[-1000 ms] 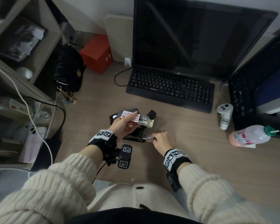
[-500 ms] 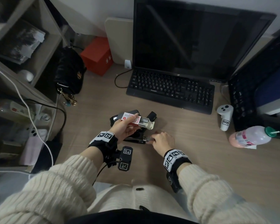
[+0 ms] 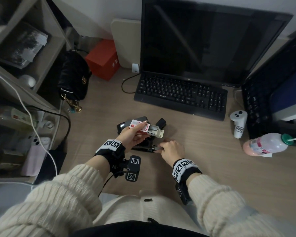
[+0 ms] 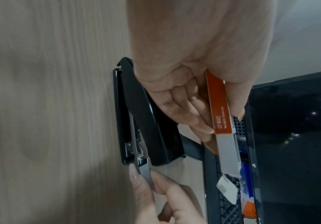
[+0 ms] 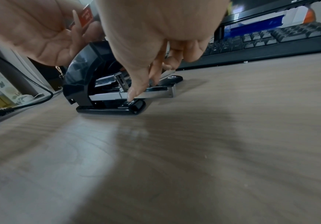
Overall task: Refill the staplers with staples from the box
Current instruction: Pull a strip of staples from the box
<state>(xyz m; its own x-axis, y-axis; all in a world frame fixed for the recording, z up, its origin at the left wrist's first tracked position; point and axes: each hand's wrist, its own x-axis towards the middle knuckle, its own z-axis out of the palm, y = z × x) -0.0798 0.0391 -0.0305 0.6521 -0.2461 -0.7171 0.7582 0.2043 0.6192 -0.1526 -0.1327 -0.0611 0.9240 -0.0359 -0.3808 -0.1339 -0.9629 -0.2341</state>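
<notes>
1. Left hand [image 3: 132, 135] raised a little above the desk [image 3: 203, 165], fingers and thumb curled around the staple box [image 3: 140, 127], so a holding grip.
2. Staple box red and white, inner grey tray slid partly out on the right side, with a pale flap [image 4: 227, 190] hanging open at the end.
3. Right hand [image 3: 172, 149] low on the desk, just right of the black stapler [image 3: 144, 146]; thumb and fingertips [image 5: 134, 92] closed narrowly on the metal staple rail [image 5: 156, 94], a pinching grip.
4. Black stapler flat on the desk, directly below the left hand, top arm [image 5: 83, 63] swung up and open, the silver rail pulled out toward the right past the base.
5. In the left wrist view, the rail end [image 4: 145, 169] held between thumb and a finger of the right hand [image 4: 167, 200].
6. Cannot tell whether staples already lie in the rail.
7. A second black stapler [image 3: 161, 123] behind the box, partly hidden; open or closed, cannot tell.
8. Further back, a black keyboard [image 3: 180, 96] in front of a dark monitor [image 3: 208, 47].
9. On the right, a white controller [image 3: 238, 124] and a bottle [image 3: 266, 144] lying on its side.
10. On the left, a black handbag [image 3: 74, 76] and a red box [image 3: 102, 59] near the shelf.
</notes>
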